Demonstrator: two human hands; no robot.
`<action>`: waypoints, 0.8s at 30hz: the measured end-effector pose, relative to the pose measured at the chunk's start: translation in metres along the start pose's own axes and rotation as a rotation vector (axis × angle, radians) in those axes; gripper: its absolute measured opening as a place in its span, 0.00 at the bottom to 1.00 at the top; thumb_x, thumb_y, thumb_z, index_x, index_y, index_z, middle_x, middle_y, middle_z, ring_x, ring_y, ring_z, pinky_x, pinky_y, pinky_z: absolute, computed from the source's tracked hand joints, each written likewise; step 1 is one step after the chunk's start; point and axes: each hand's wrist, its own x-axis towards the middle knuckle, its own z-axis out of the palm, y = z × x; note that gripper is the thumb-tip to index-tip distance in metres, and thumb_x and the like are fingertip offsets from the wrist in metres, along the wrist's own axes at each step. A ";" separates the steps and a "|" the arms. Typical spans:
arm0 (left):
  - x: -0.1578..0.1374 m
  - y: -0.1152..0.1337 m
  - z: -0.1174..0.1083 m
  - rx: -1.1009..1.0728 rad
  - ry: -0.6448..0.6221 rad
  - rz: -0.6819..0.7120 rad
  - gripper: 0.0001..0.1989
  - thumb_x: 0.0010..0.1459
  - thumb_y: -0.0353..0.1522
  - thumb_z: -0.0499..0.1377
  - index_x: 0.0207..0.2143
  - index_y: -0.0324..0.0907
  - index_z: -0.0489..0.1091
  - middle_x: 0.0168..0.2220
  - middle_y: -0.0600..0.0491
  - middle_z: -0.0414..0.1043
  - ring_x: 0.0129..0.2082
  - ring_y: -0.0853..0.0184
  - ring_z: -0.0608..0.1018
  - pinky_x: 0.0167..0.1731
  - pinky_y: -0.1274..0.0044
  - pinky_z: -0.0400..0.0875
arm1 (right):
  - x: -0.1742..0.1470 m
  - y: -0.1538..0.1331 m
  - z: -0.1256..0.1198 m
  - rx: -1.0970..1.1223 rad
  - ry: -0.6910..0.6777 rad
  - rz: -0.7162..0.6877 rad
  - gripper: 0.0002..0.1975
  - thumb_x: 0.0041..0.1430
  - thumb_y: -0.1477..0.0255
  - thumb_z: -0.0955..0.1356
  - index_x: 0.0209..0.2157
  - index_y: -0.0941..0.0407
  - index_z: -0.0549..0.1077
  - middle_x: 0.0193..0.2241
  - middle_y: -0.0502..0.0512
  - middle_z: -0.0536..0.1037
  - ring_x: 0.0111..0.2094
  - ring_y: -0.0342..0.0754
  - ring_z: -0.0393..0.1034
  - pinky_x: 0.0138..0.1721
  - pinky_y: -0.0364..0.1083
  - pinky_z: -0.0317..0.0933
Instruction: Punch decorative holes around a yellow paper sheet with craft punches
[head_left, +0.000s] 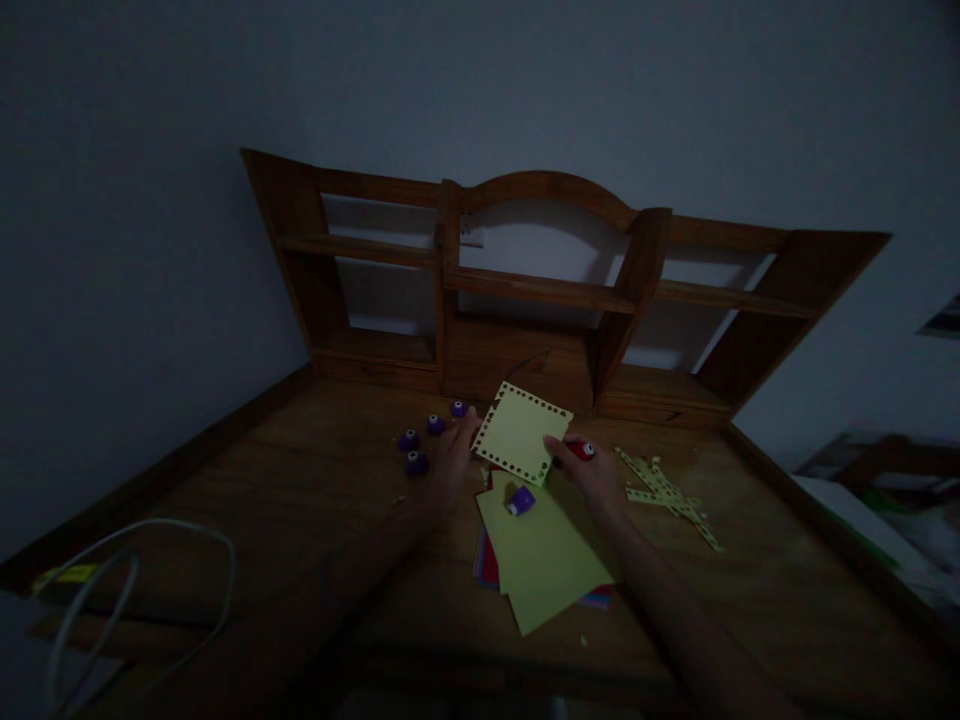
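Observation:
A square yellow paper sheet (523, 432) with small punched holes along its edges is held up over the desk, tilted. My left hand (452, 455) is closed at its left edge, fingers partly hidden. At the sheet's right edge, my right hand (589, 475) is wrapped round a red paper punch (582, 451), its thumb near the paper. Below lies a stack of yellow sheets (547, 550) with coloured ones beneath. On that stack rests a purple paper punch (521, 501). Several more purple punches (417, 462) stand just left of my left hand.
Punched yellow paper strips (664, 490) lie crossed on the wooden desk (300, 480) at right, with small scraps around. A wooden shelf unit (525, 290) rises at the back against the wall. A white cable (225, 540) loops at the front left.

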 end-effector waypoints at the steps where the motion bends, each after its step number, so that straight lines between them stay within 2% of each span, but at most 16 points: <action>1: 0.001 0.000 -0.001 -0.035 -0.012 -0.036 0.29 0.56 0.54 0.49 0.33 0.39 0.73 0.33 0.47 0.76 0.32 0.63 0.76 0.29 0.76 0.69 | 0.000 0.001 0.000 0.027 0.009 0.009 0.17 0.40 0.58 0.75 0.25 0.57 0.73 0.18 0.48 0.71 0.19 0.41 0.59 0.20 0.42 0.51; 4: 0.005 0.001 -0.001 -0.124 -0.076 -0.108 0.29 0.55 0.55 0.49 0.34 0.39 0.73 0.31 0.47 0.75 0.27 0.64 0.76 0.26 0.75 0.70 | 0.002 0.002 -0.001 0.134 0.016 0.049 0.17 0.40 0.59 0.75 0.25 0.56 0.72 0.16 0.46 0.67 0.18 0.40 0.55 0.18 0.42 0.48; 6: 0.004 0.004 0.001 -0.139 -0.134 -0.099 0.28 0.55 0.54 0.51 0.35 0.38 0.73 0.31 0.46 0.75 0.27 0.65 0.75 0.27 0.75 0.71 | 0.003 0.002 0.000 0.240 -0.002 0.089 0.16 0.41 0.60 0.75 0.24 0.56 0.71 0.15 0.44 0.64 0.16 0.39 0.52 0.17 0.41 0.45; 9: -0.002 0.008 0.008 -0.068 -0.231 -0.055 0.23 0.52 0.49 0.58 0.38 0.38 0.73 0.35 0.46 0.75 0.30 0.65 0.76 0.28 0.77 0.71 | 0.003 0.001 0.002 0.392 -0.040 0.152 0.15 0.43 0.63 0.75 0.22 0.56 0.67 0.14 0.42 0.59 0.16 0.38 0.47 0.17 0.41 0.40; 13: -0.009 0.007 0.014 0.005 -0.320 -0.063 0.21 0.49 0.44 0.63 0.40 0.39 0.73 0.38 0.46 0.76 0.32 0.64 0.77 0.26 0.78 0.70 | 0.000 -0.001 0.004 0.438 -0.109 0.133 0.17 0.45 0.64 0.75 0.20 0.55 0.64 0.14 0.41 0.57 0.16 0.38 0.46 0.17 0.41 0.39; 18: -0.005 -0.002 0.010 0.097 -0.295 0.001 0.17 0.52 0.44 0.61 0.32 0.37 0.74 0.31 0.47 0.76 0.29 0.65 0.77 0.29 0.76 0.71 | -0.003 -0.004 0.005 0.410 -0.106 0.116 0.16 0.45 0.65 0.75 0.20 0.55 0.65 0.15 0.42 0.58 0.16 0.38 0.48 0.17 0.41 0.41; 24: 0.001 -0.006 0.007 0.101 -0.174 0.012 0.18 0.51 0.45 0.62 0.30 0.37 0.72 0.28 0.50 0.75 0.27 0.66 0.76 0.26 0.77 0.70 | -0.005 -0.011 0.008 0.325 -0.071 0.103 0.15 0.41 0.61 0.75 0.24 0.55 0.70 0.13 0.43 0.63 0.15 0.39 0.51 0.16 0.42 0.42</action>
